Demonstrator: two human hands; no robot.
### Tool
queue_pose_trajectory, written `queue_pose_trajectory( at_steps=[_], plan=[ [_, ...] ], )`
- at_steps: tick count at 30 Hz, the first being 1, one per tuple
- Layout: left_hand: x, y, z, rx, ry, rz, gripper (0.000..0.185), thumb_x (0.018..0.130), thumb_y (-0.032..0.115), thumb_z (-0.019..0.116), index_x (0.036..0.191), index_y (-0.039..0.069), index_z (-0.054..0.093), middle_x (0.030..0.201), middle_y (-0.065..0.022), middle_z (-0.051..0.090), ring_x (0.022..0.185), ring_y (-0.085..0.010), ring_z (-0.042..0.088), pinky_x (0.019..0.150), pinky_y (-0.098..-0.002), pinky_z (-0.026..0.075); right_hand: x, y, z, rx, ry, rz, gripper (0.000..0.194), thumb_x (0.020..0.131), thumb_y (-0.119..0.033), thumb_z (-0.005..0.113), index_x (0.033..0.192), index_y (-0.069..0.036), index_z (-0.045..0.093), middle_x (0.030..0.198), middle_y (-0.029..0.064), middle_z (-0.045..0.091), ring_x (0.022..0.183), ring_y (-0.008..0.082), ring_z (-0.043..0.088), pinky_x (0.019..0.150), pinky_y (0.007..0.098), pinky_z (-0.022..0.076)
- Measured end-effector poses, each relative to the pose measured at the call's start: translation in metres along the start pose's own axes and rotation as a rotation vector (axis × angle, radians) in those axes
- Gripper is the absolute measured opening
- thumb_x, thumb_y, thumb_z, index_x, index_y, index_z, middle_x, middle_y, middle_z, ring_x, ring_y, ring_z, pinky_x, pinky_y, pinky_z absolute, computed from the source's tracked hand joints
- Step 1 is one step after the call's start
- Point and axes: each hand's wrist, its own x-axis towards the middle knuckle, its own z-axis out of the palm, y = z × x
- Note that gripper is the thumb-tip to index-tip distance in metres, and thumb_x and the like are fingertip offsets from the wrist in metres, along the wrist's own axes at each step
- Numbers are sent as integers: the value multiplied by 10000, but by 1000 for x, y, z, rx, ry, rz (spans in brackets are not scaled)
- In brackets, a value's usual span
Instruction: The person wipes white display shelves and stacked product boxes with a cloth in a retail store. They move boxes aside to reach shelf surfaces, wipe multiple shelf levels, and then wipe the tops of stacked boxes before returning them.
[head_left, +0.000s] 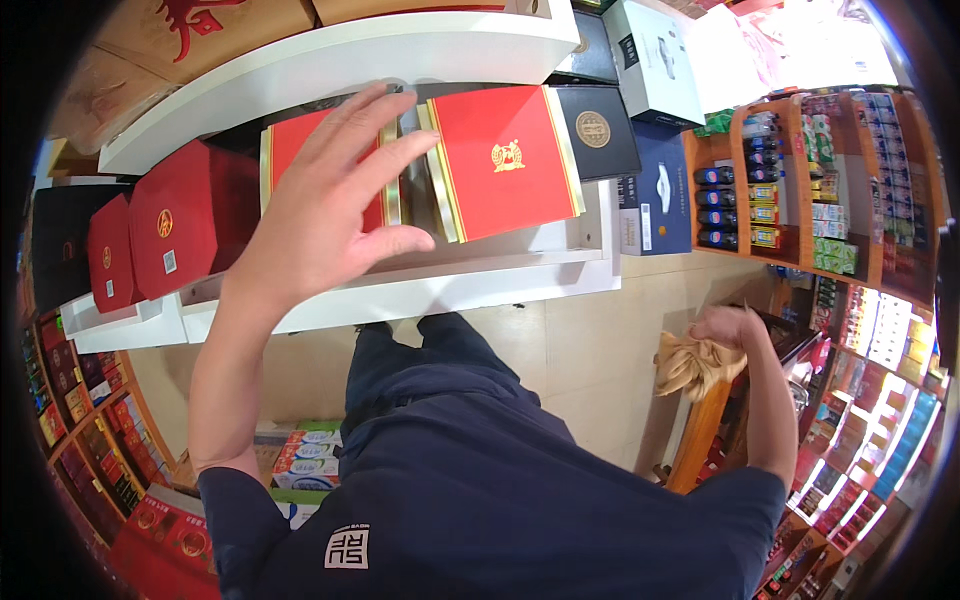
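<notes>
My left hand (330, 187) is raised with its fingers spread over a red gift box with gold edges (291, 146); whether it touches the box cannot be told. Just right of it, a second red box with a gold emblem (499, 161) sits slightly turned on the white shelf (510, 262), a narrow gap between the two. Off to the right, my right hand (727, 328) is closed on a bunched tan cloth (697, 367), which hangs beside the wooden edge of a counter (701, 442).
Dark red boxes (180, 217) stand left on the shelf. A black box with a round emblem (596, 131), a blue box (664, 195) and a pale box (652, 64) are at the right. Bottle shelves (739, 180) lie beyond. Milk cartons (307, 457) stand low behind my left side.
</notes>
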Motion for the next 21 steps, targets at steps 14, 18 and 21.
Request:
queue_pose_trajectory(
  at_steps=[14, 18, 21],
  plan=[
    [39, 17, 35, 131, -90, 73, 790, 589, 176, 816, 1359, 192, 638, 1521, -219, 414, 1356, -426, 444, 1135, -482, 406, 63, -171, -21, 53, 1227, -894, 443, 772, -96, 723, 1210, -86, 652, 1197, 130, 673, 1075, 357, 626, 935, 450, 513],
    [37, 8, 25, 117, -131, 130, 767, 574, 139, 779, 1329, 231, 678, 1544, -183, 424, 1388, -389, 444, 1102, -460, 431, 120, -231, -26, 121, 572, -838, 373, 991, -274, 520, 1315, -135, 642, 1261, 180, 667, 1120, 341, 625, 1005, 443, 481],
    [36, 7, 25, 119, -140, 148, 751, 567, 119, 766, 1307, 232, 700, 1526, -182, 451, 1364, -392, 470, 1079, -457, 446, 140, -246, -17, 24, 550, -1064, 430, 1029, -300, 409, 1335, -136, 664, 1342, 156, 645, 1222, 345, 581, 1088, 421, 435]
  ],
)
